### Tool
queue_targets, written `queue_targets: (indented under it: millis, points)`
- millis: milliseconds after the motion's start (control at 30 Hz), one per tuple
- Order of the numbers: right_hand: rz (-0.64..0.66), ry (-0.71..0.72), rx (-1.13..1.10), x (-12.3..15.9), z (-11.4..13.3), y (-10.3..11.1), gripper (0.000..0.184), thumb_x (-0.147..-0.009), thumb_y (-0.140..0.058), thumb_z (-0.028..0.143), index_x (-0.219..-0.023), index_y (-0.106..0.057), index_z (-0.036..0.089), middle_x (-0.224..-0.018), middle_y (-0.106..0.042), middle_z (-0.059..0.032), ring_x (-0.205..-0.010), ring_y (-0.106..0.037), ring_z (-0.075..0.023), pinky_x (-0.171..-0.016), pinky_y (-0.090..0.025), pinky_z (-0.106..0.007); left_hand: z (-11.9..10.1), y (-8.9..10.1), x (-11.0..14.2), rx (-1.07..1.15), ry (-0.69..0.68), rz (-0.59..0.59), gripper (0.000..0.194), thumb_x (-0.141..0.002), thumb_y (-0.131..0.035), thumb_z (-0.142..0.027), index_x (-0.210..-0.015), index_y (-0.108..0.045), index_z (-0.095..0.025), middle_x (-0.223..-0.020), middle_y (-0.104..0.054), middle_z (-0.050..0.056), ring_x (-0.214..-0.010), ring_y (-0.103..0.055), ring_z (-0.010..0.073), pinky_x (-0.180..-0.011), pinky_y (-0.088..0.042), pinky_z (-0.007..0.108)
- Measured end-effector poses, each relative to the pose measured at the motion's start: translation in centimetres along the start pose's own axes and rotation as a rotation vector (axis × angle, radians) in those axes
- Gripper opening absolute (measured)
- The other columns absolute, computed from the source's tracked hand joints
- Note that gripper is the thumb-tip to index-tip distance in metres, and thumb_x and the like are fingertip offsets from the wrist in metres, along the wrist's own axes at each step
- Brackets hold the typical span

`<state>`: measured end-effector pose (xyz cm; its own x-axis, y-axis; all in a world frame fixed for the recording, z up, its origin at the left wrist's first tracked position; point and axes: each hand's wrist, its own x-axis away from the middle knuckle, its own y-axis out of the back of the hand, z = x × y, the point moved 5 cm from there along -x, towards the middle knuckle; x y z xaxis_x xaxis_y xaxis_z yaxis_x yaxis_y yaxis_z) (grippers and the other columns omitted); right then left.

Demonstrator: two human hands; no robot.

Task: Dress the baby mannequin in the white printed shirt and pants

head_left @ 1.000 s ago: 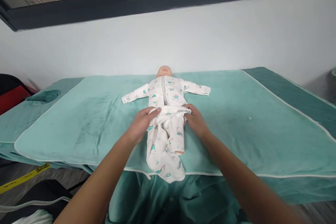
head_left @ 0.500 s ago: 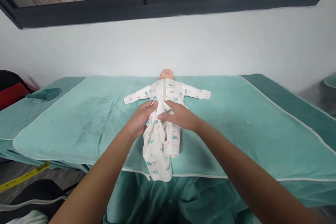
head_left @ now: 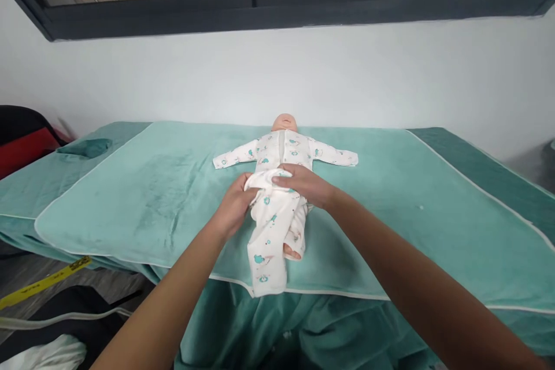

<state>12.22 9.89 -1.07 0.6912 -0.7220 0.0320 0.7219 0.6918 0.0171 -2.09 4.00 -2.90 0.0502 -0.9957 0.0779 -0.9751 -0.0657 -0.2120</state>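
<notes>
A baby doll (head_left: 285,122) lies on its back on a green velvety cover, its head toward the wall. It wears a white printed baby top (head_left: 277,147), with both sleeves spread out sideways. Over its lower body are white printed baby pants (head_left: 271,231), one leg hanging toward the near edge. My left hand (head_left: 236,202) pinches the waistband at its left side. My right hand (head_left: 306,185) grips the waistband at the middle, thumb and fingers closed on the cloth. A bit of the doll's foot (head_left: 292,252) shows at the other leg opening.
The green cover (head_left: 130,196) has white piping along its edges. Behind it rises a white wall (head_left: 277,75) under a dark window frame (head_left: 277,8). A black and red bag (head_left: 26,141) is at the left; a yellow strap (head_left: 45,282) hangs at the lower left.
The waistband has been spread wider and folded over between my hands. The doll's foot has come into view at one leg opening. The camera view has shifted slightly left.
</notes>
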Motion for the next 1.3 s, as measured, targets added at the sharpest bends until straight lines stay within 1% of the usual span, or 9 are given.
queue_targets:
  millis: [167, 367, 467, 567, 733, 867, 1033, 1167, 1300]
  points:
    - [0.287, -0.093, 0.405, 0.6, -0.1, -1.3, 0.042, -0.064, -0.083, 0.042, -0.099, -0.073, 0.022, -0.103, -0.073, -0.0022, -0.100, -0.064, -0.0251, -0.086, -0.047, -0.033, 0.8, 0.1, -1.7, 0.181, 0.023, -0.131, 0.020, -0.067, -0.070, -0.022, -0.082, -0.057, -0.018, -0.064, -0.055, -0.005, -0.055, -0.050, 0.0094, -0.053, -0.040, 0.021]
    - [-0.067, -0.055, 0.027, -0.3, -1.1, 0.2, 0.034, -0.074, -0.073, 0.034, -0.104, -0.071, 0.019, -0.101, -0.073, -0.0040, -0.094, -0.067, -0.0232, -0.080, -0.051, -0.032, 1.2, -0.8, 0.0, 0.100, 0.094, 0.127, 0.036, -0.072, -0.076, -0.039, -0.097, -0.067, -0.014, -0.084, -0.069, 0.006, -0.074, -0.062, 0.0164, -0.067, -0.047, 0.026]
    - [-0.145, -0.026, -0.070, -0.5, -1.3, 0.4, 0.035, -0.073, -0.073, 0.035, -0.104, -0.071, 0.019, -0.095, -0.073, -0.0041, -0.085, -0.067, -0.0217, -0.071, -0.052, -0.030, 1.2, -1.2, 0.7, -0.008, 0.097, 0.221, 0.039, -0.066, -0.083, -0.032, -0.098, -0.069, -0.013, -0.083, -0.071, 0.005, -0.076, -0.063, 0.0179, -0.072, -0.047, 0.027]
    - [-0.077, -0.050, -0.050, -0.3, -1.1, 0.2, 0.040, -0.073, -0.075, 0.039, -0.106, -0.071, 0.018, -0.098, -0.073, -0.0049, -0.089, -0.067, -0.0216, -0.075, -0.052, -0.030, 1.1, -1.3, 0.4, 0.092, 0.054, 0.119, 0.041, -0.071, -0.080, -0.034, -0.105, -0.068, -0.016, -0.089, -0.072, 0.005, -0.079, -0.065, 0.0188, -0.073, -0.049, 0.028]
    - [0.255, -0.166, 0.150, 0.7, -0.8, -0.8, 0.044, -0.069, -0.081, 0.039, -0.107, -0.071, 0.018, -0.107, -0.073, -0.0053, -0.101, -0.066, -0.0243, -0.088, -0.051, -0.034, 1.6, -1.8, -0.1, 0.271, 0.102, 0.020, 0.048, -0.074, -0.077, -0.041, -0.112, -0.064, -0.014, -0.089, -0.073, 0.008, -0.073, -0.067, 0.0207, -0.070, -0.051, 0.032]
    - [0.131, -0.135, -0.055, 0.7, -1.0, -0.3, 0.044, -0.069, -0.081, 0.036, -0.107, -0.070, 0.017, -0.104, -0.072, -0.0062, -0.097, -0.067, -0.0233, -0.085, -0.052, -0.034, 1.7, -1.8, 0.6, 0.254, 0.061, -0.021, 0.051, -0.073, -0.077, -0.043, -0.112, -0.066, -0.014, -0.090, -0.073, 0.008, -0.074, -0.067, 0.0198, -0.071, -0.050, 0.030]
    - [-0.070, -0.072, -0.208, 0.4, -2.0, 0.3, 0.043, -0.068, -0.081, 0.036, -0.104, -0.068, 0.018, -0.097, -0.072, -0.0058, -0.085, -0.066, -0.0201, -0.073, -0.052, -0.030, 2.2, -2.2, 1.6, 0.178, 0.127, 0.138, 0.041, -0.070, -0.081, -0.037, -0.099, -0.070, -0.010, -0.087, -0.074, 0.009, -0.077, -0.067, 0.0195, -0.074, -0.049, 0.029]
    - [-0.026, -0.031, -0.142, 0.4, -1.8, 0.0, 0.045, -0.074, -0.077, 0.043, -0.110, -0.067, 0.017, -0.103, -0.071, -0.0065, -0.089, -0.066, -0.0194, -0.075, -0.051, -0.029, 2.0, -2.0, 0.9, 0.368, 0.087, 0.092, 0.043, -0.067, -0.082, -0.038, -0.100, -0.069, -0.012, -0.087, -0.074, 0.009, -0.081, -0.069, 0.0233, -0.078, -0.052, 0.033]
    - [0.186, -0.151, 0.016, 0.9, -1.6, -0.6, 0.047, -0.071, -0.079, 0.046, -0.105, -0.070, 0.014, -0.100, -0.072, -0.0073, -0.089, -0.067, -0.0210, -0.077, -0.052, -0.031, 2.4, -2.5, 0.0, 0.434, 0.107, 0.050, 0.048, -0.073, -0.077, -0.041, -0.111, -0.065, -0.013, -0.090, -0.074, 0.009, -0.082, -0.070, 0.0239, -0.079, -0.053, 0.034]
